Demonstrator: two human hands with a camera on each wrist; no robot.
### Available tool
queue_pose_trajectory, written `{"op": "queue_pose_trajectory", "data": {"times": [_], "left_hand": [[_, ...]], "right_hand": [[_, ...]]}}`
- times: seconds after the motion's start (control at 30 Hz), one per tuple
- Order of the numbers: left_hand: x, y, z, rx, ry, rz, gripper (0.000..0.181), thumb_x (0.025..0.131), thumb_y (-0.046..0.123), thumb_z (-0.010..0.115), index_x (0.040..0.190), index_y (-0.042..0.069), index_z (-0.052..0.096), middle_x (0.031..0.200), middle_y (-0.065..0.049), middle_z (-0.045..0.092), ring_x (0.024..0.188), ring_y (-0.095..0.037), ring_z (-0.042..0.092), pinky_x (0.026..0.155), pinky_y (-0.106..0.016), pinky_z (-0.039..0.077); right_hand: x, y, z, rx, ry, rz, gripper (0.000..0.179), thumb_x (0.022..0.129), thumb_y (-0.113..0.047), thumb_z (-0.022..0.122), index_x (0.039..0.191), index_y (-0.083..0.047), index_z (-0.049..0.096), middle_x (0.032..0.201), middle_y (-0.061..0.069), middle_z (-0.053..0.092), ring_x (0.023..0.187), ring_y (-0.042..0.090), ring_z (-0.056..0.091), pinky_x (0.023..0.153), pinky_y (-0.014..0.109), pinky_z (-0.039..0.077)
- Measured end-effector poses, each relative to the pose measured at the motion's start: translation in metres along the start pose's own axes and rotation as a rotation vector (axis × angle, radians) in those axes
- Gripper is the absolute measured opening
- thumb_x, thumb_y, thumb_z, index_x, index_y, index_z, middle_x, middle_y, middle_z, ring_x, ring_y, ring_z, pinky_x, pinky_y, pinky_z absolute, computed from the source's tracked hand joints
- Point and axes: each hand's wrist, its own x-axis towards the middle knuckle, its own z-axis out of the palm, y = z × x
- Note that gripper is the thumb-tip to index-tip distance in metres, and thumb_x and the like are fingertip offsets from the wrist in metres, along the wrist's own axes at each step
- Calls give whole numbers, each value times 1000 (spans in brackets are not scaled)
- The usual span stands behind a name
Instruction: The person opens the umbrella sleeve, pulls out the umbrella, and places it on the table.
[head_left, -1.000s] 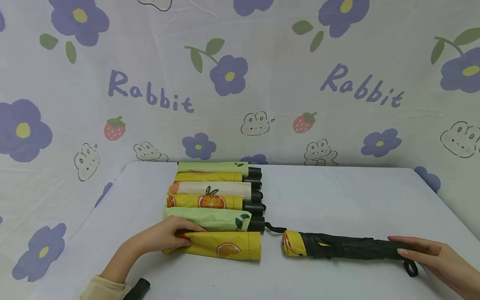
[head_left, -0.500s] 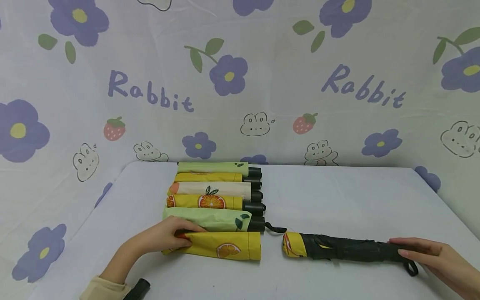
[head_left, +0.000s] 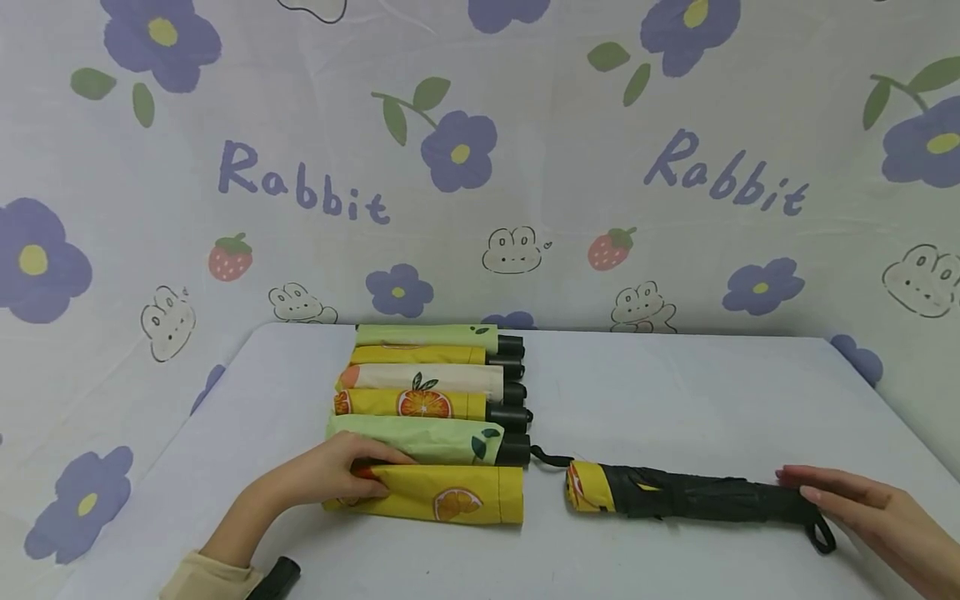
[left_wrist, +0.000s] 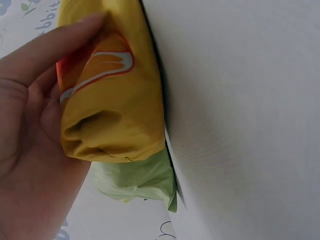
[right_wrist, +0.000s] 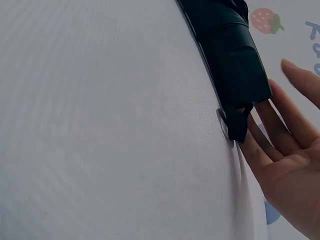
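Observation:
A yellow umbrella cover [head_left: 457, 493] with an orange-slice print lies at the front of a row of covered umbrellas. My left hand [head_left: 341, 471] grips its left end, thumb on the near side; in the left wrist view the cover's crumpled end [left_wrist: 115, 135] shows, with the other fingers partly hidden behind it. Right of it lies a folded black umbrella [head_left: 705, 497] with a yellow patterned left end. My right hand [head_left: 873, 512] is at its right end. In the right wrist view its thumb stands off the black end [right_wrist: 237, 65], and the fingers are extended beside and behind it.
Behind the yellow cover lies a green covered umbrella [head_left: 420, 437] with a black handle and wrist strap. Several more covered umbrellas, one with an orange print [head_left: 442, 403], line up behind. A white table [head_left: 675, 392] bears everything, against a flower-printed cloth [head_left: 570, 158].
My right hand's thumb and fingertips have shifted slightly up and away from the black umbrella's end. My left hand has stayed in place on the yellow cover.

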Motion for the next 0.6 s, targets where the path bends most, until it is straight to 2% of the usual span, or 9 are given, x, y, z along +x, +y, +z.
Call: {"op": "queue_pose_trajectory", "data": {"times": [0.03,0.1,0.23,0.27,0.4,0.6], "left_hand": [[0,0,0,1,2,2,36,88,26,72,124,29,67,126,3,68,111,-7,59,91,-22,49],[1,1,0,11,8,6,36,88,28,72,124,31,67,126,4,68,112,-6,59,92,-22,49],[-1,5,-3,8,18,9,37,88,30,72,125,33,66,126,8,67,113,-5,60,95,-23,49],[-1,5,-4,3,20,12,38,88,30,72,126,32,66,126,8,67,114,-5,60,95,-23,49],[-2,7,-8,-36,28,40,40,89,28,71,128,25,65,127,6,67,117,-6,61,97,-22,49],[-4,5,-12,-78,68,126,40,90,26,70,128,14,65,123,-3,70,115,-12,65,97,-24,52]], "right_hand": [[0,0,0,5,3,-3,71,97,-52,51,150,-7,37,125,-27,57,96,-28,44,92,26,55],[1,-1,1,9,1,-22,73,97,-54,49,152,-9,34,124,-30,56,100,-27,46,91,24,55],[-1,-9,3,6,-8,-76,71,98,-55,45,153,-11,31,127,-30,55,105,-26,47,85,12,51],[-1,-11,3,-3,-9,-89,70,99,-55,44,153,-12,31,128,-31,54,106,-25,47,79,7,48],[-1,-19,7,-40,-1,-150,64,101,-52,42,152,-15,33,132,-27,53,110,-23,48,78,4,43],[0,-33,15,-51,25,-210,58,102,-47,42,151,-17,36,136,-21,55,112,-21,49,77,5,41]]}}
